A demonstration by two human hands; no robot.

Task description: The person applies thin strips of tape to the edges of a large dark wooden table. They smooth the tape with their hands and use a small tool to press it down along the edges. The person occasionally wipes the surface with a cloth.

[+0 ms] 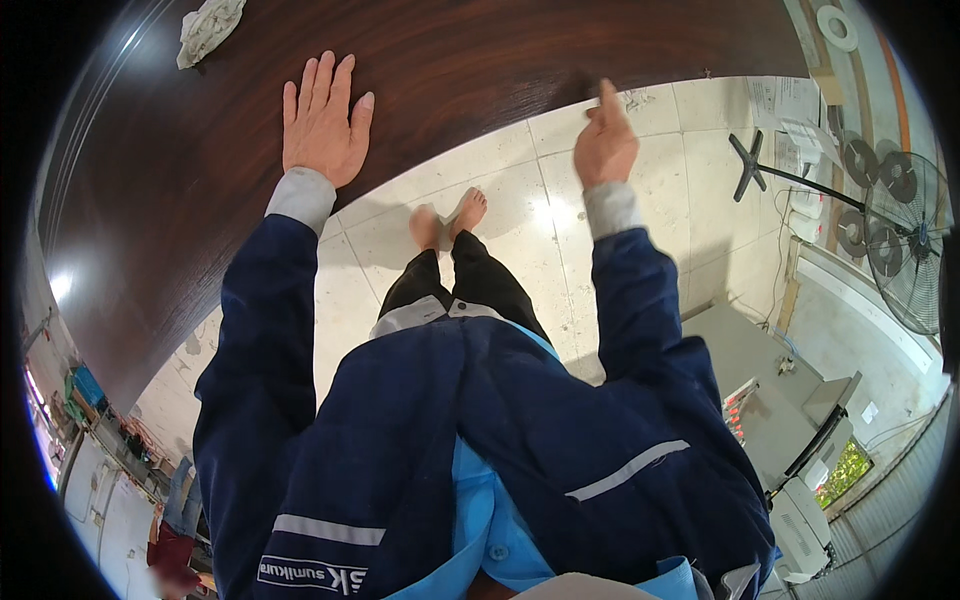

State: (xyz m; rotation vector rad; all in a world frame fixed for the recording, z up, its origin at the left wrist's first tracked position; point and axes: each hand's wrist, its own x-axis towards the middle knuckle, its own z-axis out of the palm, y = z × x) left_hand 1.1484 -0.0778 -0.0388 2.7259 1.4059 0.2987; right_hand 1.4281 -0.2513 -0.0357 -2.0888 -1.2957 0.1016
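A large dark brown wood-grain panel (450, 70) with a glossy surface and a curved-looking near edge stretches across the far side and left. My left hand (325, 130) lies flat on it near that edge, fingers spread and palm down. Just off the panel's edge, to the right and over the floor, is my right hand (606, 145). Its index finger points away from me toward the edge, while the other fingers fold under the hand. Whatever those folded fingers may hold is hidden. A crumpled whitish cloth (210, 32) rests on the panel at the far left.
My bare feet (470, 210) are on pale floor tiles (510, 160). A black standing fan (905, 235) with a cross-shaped foot is at the right. Behind it, a grey table or cabinet (745, 340) stands at the lower right. Mixed items (90, 400) crowd the lower left.
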